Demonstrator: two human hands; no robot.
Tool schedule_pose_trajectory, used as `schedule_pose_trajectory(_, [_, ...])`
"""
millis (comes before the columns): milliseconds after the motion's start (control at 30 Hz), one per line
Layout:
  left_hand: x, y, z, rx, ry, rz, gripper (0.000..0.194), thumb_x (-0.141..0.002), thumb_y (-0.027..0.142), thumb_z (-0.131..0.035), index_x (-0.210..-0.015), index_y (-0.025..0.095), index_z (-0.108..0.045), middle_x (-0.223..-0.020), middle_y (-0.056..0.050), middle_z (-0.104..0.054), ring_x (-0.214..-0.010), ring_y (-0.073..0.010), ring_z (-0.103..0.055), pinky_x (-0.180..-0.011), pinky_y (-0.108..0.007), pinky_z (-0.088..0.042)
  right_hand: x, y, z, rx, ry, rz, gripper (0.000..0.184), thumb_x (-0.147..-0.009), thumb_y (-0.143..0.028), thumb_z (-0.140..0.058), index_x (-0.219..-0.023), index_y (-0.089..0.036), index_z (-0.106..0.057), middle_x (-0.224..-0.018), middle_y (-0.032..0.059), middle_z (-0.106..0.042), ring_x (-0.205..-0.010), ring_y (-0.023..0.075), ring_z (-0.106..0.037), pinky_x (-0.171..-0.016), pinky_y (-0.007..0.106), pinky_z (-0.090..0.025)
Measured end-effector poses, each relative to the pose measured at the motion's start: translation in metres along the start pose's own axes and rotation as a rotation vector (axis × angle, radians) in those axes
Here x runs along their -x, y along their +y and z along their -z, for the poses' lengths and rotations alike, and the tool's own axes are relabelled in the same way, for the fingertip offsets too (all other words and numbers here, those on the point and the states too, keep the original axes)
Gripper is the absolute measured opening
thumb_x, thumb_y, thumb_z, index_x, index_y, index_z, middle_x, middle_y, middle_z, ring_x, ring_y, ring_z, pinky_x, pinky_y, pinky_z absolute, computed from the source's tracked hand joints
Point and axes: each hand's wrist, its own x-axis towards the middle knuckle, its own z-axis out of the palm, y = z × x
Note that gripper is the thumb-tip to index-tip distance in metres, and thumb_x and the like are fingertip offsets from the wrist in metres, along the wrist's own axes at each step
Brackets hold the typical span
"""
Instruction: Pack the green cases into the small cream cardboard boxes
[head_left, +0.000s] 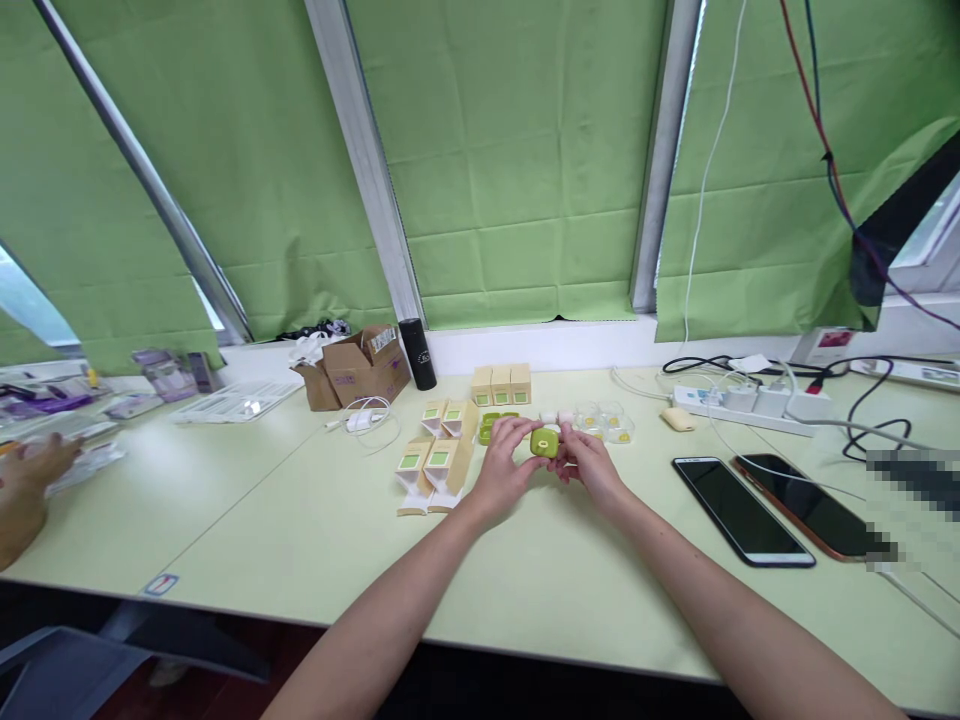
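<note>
Our pale table (285, 520) bears a standing black cylinder (417, 355). Left of it we see a cardboard box (360, 377); nearer us than it, opened cream cartons (441, 457); well to its right, a power strip (750, 413) and two phones (742, 510) (screens dark).

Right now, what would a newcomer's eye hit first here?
Probably the small green rounded-square item near the middle, between the fingers of the bare left hand and bare right hand. Next, perhaps the broad green fabric blinds hanging behind the pale table. Then the two dark-screened phones lying side by side on the table's right, beyond the right forearm.
</note>
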Motion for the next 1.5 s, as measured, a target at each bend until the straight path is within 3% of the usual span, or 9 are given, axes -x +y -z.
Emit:
schedule_pose_trajectory(300, [-0.006,-0.008,-0.007,0.285,0.113,0.301,0.037,-0.078,0.028,-0.085,-0.114,0.020,-0.076,-0.126,-0.013,-0.069,-0.112,-0.0254,-0.066,-0.097,-0.041,-0.054,-0.007,0.005,0.009,0.150,0.056,0.059,0.067,-0.068,-0.085,-0.067,-0.075,-0.018,-0.070,-0.057,0.0030,-0.062,-0.049,0.0140,-0.048,-0.045,0.027,-0.030])
schedule_pose_trajectory(433, [-0.010,-0.016,-0.008,0.385,0.153,0.442,0.044,-0.074,0.041,-0.089,-0.110,0.018,-0.078,-0.118,-0.014,-0.074,-0.103,-0.0248,-0.070,-0.091,-0.039,-0.055,-0.017,0.008,0.024,0.301,0.292,0.221,0.046,-0.072,-0.064,-0.073,-0.078,-0.019,-0.073,-0.061,0.0021,-0.062,-0.058,0.0175,-0.052,-0.058,0.030,-0.038])
schedule_pose_trajectory(567, [-0.013,-0.025,-0.005,0.475,0.178,0.517,0.049,-0.072,0.051,-0.089,-0.106,0.017,-0.080,-0.106,-0.011,-0.077,-0.094,-0.0233,-0.071,-0.087,-0.035,-0.055,-0.028,0.006,0.054,0.440,0.574,0.296,0.034,-0.077,-0.047,-0.067,-0.097,-0.020,-0.074,-0.075,0.0043,-0.068,-0.069,0.0216,-0.057,-0.068,0.034,-0.044])
schedule_pose_trajectory(700, [-0.014,-0.032,-0.003,0.566,0.193,0.562,0.054,-0.070,0.059,-0.087,-0.101,0.015,-0.080,-0.105,-0.012,-0.078,-0.089,-0.0209,-0.070,-0.081,-0.033,-0.056,-0.033,-0.001,0.081,0.881,0.724,0.302,0.035,-0.076,-0.031,-0.064,-0.107,-0.022,-0.075,-0.102,0.0115,-0.071,-0.094,0.0297,-0.059,-0.083,0.041,-0.044])
schedule_pose_trajectory(800, [-0.013,-0.034,-0.003,0.611,0.195,0.583,0.056,-0.070,0.062,-0.086,-0.097,0.014,-0.080,-0.105,-0.013,-0.078,-0.089,-0.0203,-0.070,-0.080,-0.032,-0.056,-0.031,-0.002,0.092,1.191,0.714,0.243,0.036,-0.072,-0.022,-0.064,-0.106,-0.024,-0.079,-0.117,0.0164,-0.066,-0.112,0.0365,-0.052,-0.093,0.048,-0.041])
schedule_pose_trajectory(933, [-0.012,-0.032,-0.001,0.613,0.186,0.576,0.054,-0.072,0.062,-0.085,-0.096,0.014,-0.080,-0.104,-0.013,-0.077,-0.089,-0.0202,-0.069,-0.081,-0.032,-0.056,-0.032,0.004,0.098,1.309,0.662,0.170,0.040,-0.070,-0.015,-0.065,-0.106,-0.024,-0.080,-0.122,0.0175,-0.064,-0.118,0.0383,-0.049,-0.095,0.049,-0.040])
schedule_pose_trajectory(1300, [-0.013,-0.029,-0.001,0.684,0.195,0.566,0.054,-0.072,0.064,-0.085,-0.092,0.014,-0.080,-0.096,-0.011,-0.078,-0.087,-0.0201,-0.069,-0.080,-0.031,-0.053,-0.039,-0.001,0.106,1.121,0.716,0.242,0.021,-0.083,-0.024,-0.054,-0.089,-0.019,-0.074,-0.109,0.0198,-0.067,-0.109,0.0361,-0.057,-0.095,0.051,-0.044])
schedule_pose_trajectory(1400, [-0.012,-0.029,0.000,0.714,0.201,0.558,0.053,-0.073,0.065,-0.084,-0.093,0.016,-0.081,-0.097,-0.011,-0.078,-0.089,-0.0211,-0.069,-0.080,-0.032,-0.053,-0.041,-0.005,0.098,0.829,0.694,0.380,0.019,-0.085,-0.029,-0.052,-0.092,-0.019,-0.067,-0.106,0.0168,-0.067,-0.110,0.0330,-0.059,-0.101,0.052,-0.045])
schedule_pose_trajectory(1500, [-0.012,-0.030,0.000,0.720,0.210,0.555,0.054,-0.073,0.066,-0.084,-0.093,0.016,-0.081,-0.099,-0.011,-0.079,-0.091,-0.0216,-0.070,-0.080,-0.032,-0.053,-0.039,-0.006,0.080,0.291,0.565,0.395,0.019,-0.082,-0.041,-0.063,-0.090,-0.023,-0.062,-0.110,0.0104,-0.067,-0.104,0.0278,-0.062,-0.093,0.048,-0.055])
